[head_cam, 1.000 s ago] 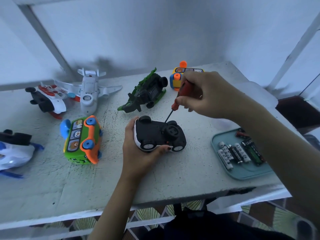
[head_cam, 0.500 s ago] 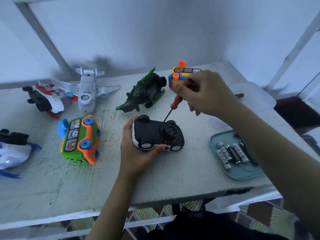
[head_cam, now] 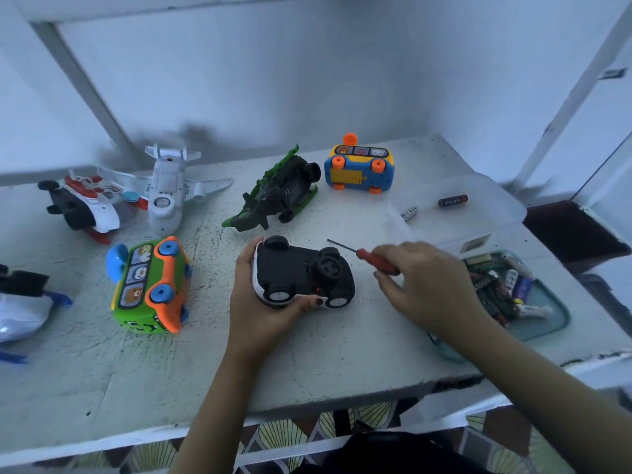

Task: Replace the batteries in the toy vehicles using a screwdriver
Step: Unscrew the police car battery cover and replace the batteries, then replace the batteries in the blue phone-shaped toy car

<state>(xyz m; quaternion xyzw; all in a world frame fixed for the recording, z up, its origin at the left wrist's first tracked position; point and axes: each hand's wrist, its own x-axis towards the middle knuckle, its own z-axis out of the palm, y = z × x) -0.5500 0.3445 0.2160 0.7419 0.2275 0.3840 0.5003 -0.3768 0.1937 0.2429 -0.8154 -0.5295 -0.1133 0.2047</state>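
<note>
Head view: the left hand (head_cam: 260,313) cups a toy car (head_cam: 301,275) near the middle of the white surface (head_cam: 307,357). Its fingers are curled round the car's left end and the thumb is pressed along the near side. The car lies upside down, black underside and wheels facing up. The right hand (head_cam: 427,285) sits just right of the car, fingers curled, pinching the red handle of a screwdriver (head_cam: 376,260). The tool lies nearly flat, and its thin shaft points far-left with the tip clear of the car, just beyond the far-right wheel. Right of that hand, a teal tray (head_cam: 561,316) holds a heap of batteries (head_cam: 513,278). Farther back a loose dark battery (head_cam: 452,200) lies apart from the tray. A green-and-orange bus (head_cam: 150,285) lies on its side to the left of the car. A white airplane (head_cam: 167,189), a green vehicle (head_cam: 277,196) and a blue-and-yellow bus (head_cam: 359,169) stand along the far side.
</note>
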